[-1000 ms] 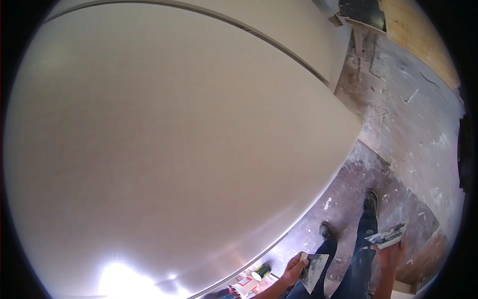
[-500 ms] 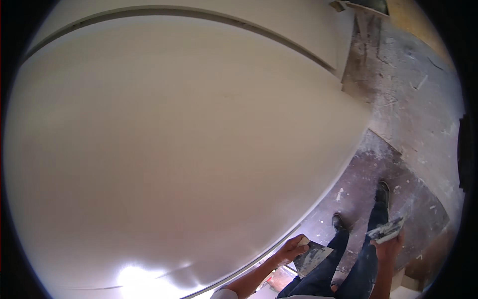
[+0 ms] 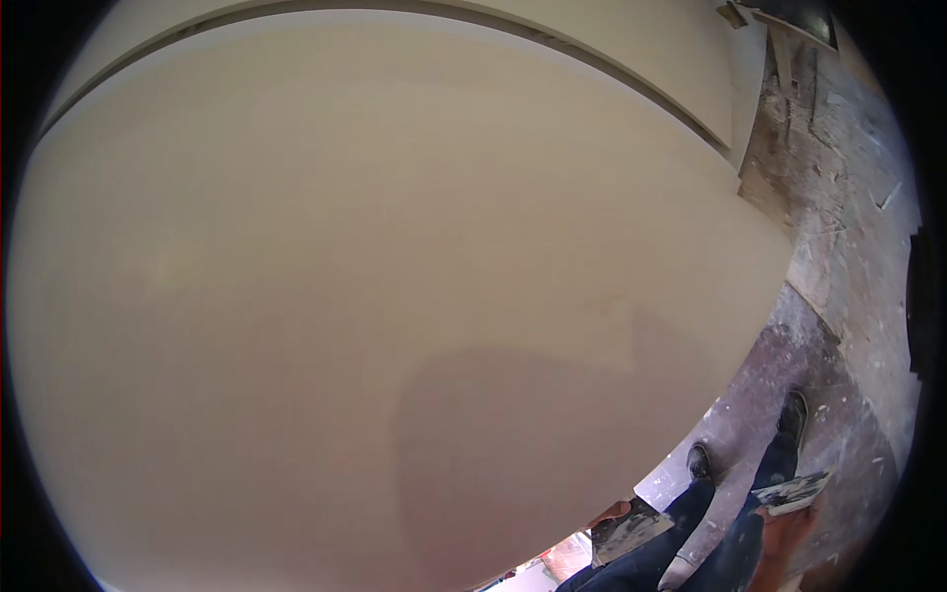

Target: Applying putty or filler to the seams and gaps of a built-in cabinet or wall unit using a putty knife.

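A broad, smooth beige wall (image 3: 375,247) fills most of the view, with a soft shadow across its lower part. Beyond its lower right edge, my left hand (image 3: 610,513) is closed on a wide putty knife (image 3: 631,536); the wall's edge hides much of that hand and its forearm. The metal blade is smeared with pale filler. Farther right, my right hand (image 3: 789,528) grips a second flat blade (image 3: 792,490), also caked with filler, from below. Both tools are held low, near my legs, apart from the wall's face.
A dark recessed band (image 3: 631,79) curves along the wall's top. My shoes (image 3: 792,409) stand on a dusty, spattered floor (image 3: 750,380). A reddish object (image 3: 565,557) shows near my left hand. A dark-topped object (image 3: 797,18) lies at the far right.
My view has swung so the wall takes up more of it, and my hands appear farther right and lower. A shadow shows on the wall, the bright glare has gone, and my left forearm is hidden.
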